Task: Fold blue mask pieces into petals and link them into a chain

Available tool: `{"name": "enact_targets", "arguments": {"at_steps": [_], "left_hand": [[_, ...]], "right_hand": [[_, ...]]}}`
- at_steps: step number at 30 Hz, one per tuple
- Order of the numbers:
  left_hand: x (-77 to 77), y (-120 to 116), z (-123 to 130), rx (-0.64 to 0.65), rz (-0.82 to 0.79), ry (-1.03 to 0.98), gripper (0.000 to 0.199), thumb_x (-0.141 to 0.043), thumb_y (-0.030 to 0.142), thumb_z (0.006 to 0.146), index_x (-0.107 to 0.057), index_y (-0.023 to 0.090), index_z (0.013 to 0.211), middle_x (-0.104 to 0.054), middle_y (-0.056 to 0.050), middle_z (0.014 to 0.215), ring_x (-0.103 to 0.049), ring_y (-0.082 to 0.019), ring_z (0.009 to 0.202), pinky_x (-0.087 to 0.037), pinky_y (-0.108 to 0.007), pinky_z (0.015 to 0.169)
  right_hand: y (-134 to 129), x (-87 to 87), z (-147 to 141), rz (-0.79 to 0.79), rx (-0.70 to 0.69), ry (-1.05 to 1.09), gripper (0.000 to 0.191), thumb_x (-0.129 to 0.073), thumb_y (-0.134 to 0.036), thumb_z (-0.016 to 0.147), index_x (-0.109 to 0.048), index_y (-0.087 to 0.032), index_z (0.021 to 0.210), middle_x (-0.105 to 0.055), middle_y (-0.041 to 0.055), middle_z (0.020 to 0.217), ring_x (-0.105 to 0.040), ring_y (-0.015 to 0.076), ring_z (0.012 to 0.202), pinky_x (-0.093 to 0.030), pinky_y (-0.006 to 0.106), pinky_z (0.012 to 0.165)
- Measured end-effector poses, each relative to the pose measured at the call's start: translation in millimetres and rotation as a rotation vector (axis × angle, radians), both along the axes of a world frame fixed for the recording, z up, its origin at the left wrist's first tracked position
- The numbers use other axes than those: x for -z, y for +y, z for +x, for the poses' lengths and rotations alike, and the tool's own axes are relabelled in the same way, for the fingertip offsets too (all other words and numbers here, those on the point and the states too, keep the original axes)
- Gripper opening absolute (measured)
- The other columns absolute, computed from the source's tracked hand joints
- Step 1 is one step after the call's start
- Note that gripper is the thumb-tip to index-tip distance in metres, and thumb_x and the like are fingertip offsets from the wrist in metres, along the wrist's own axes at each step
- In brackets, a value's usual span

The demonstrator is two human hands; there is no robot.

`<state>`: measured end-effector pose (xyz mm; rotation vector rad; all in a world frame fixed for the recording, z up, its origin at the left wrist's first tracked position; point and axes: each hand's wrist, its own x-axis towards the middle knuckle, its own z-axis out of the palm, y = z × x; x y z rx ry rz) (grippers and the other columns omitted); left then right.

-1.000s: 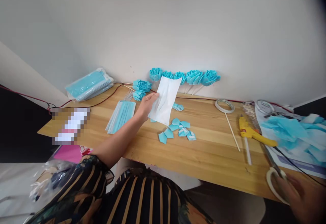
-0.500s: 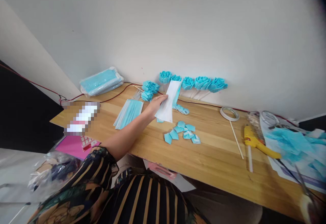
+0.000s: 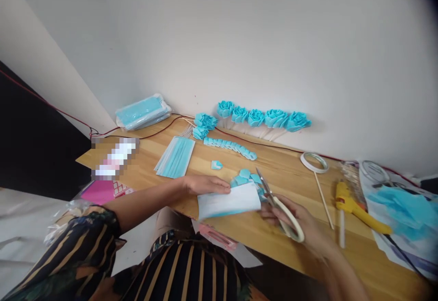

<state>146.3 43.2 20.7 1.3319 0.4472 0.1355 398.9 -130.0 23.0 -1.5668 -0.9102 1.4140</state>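
Note:
My left hand [image 3: 208,186] pinches a folded face mask [image 3: 229,202], white side up with a blue edge below, above the table's front edge. On the other side, my right hand [image 3: 297,219] grips a pair of scissors [image 3: 284,216] with cream handles, the blades pointing up and away, close to the mask's right end. Partly hidden behind the mask lie blue cut pieces [image 3: 244,175]. A single blue piece [image 3: 216,165] rests apart, and a row of overlapping blue pieces [image 3: 231,145] lies behind it. Flat masks [image 3: 176,157] are stacked to the left.
Blue flowers on sticks [image 3: 275,118] lean against the wall; more flowers [image 3: 205,120] lie beside them. A bagged mask pack [image 3: 143,111] sits back left. To the right are a tape roll [image 3: 314,162], a stick [image 3: 323,200], a yellow glue gun [image 3: 359,214] and blue scraps [image 3: 404,209].
My left hand has brought the mask nearer and turned it sideways. My right hand has come in from the lower right with the scissors. The view has shifted slightly.

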Motion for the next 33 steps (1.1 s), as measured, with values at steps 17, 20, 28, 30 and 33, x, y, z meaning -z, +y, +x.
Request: {"name": "enact_targets", "arguments": {"at_steps": [17,20,28,30,33], "left_hand": [[-8.7,42,64,-0.186,0.036,-0.069,0.043,-0.066,0.059,0.080,-0.063,0.017,0.090,-0.061,0.000,0.082,-0.053,-0.010,0.067,-0.039,-0.022,0.060],[-9.4,46,60,-0.134,0.031,-0.071,0.045,-0.066,0.060,0.079,-0.061,0.016,0.085,-0.057,0.001,0.077,-0.051,-0.009,0.063,-0.037,-0.022,0.057],[-12.7,48,46,0.096,0.279,0.016,0.046,-0.064,0.059,0.081,-0.063,0.014,0.076,-0.053,0.002,0.070,-0.046,-0.008,0.063,-0.035,-0.021,0.058],[-13.8,50,44,0.112,0.298,0.028,0.046,-0.066,0.060,0.079,-0.066,0.014,0.076,-0.055,0.002,0.068,-0.046,-0.008,0.062,-0.034,-0.021,0.057],[-16.7,56,40,0.088,0.126,-0.033,0.052,-0.069,0.065,0.072,-0.072,0.014,0.081,-0.063,-0.002,0.073,-0.053,-0.012,0.065,-0.040,-0.023,0.061]], "right_hand": [[61,-8.2,49,0.313,0.311,0.132,0.049,-0.087,-0.051,0.057,-0.065,-0.028,0.095,-0.069,0.0035,0.084,-0.060,0.0170,0.064,-0.042,0.025,0.043],[76,-14.2,46,0.344,0.314,0.113,0.056,-0.088,-0.043,0.055,-0.061,-0.032,0.102,-0.073,0.0056,0.103,-0.067,0.0226,0.075,-0.043,0.027,0.044],[115,-40.0,14,0.262,0.063,-0.224,0.061,-0.088,-0.033,0.053,-0.058,-0.027,0.105,-0.074,0.0020,0.090,-0.063,0.0167,0.067,-0.045,0.023,0.047],[119,-39.5,10,0.217,-0.060,-0.287,0.059,-0.088,-0.033,0.055,-0.060,-0.026,0.107,-0.072,0.0003,0.083,-0.060,0.0147,0.062,-0.046,0.024,0.048],[120,-33.8,7,0.241,-0.042,-0.272,0.060,-0.089,-0.036,0.054,-0.062,-0.025,0.106,-0.067,-0.0015,0.077,-0.057,0.0136,0.059,-0.045,0.025,0.048]]}}
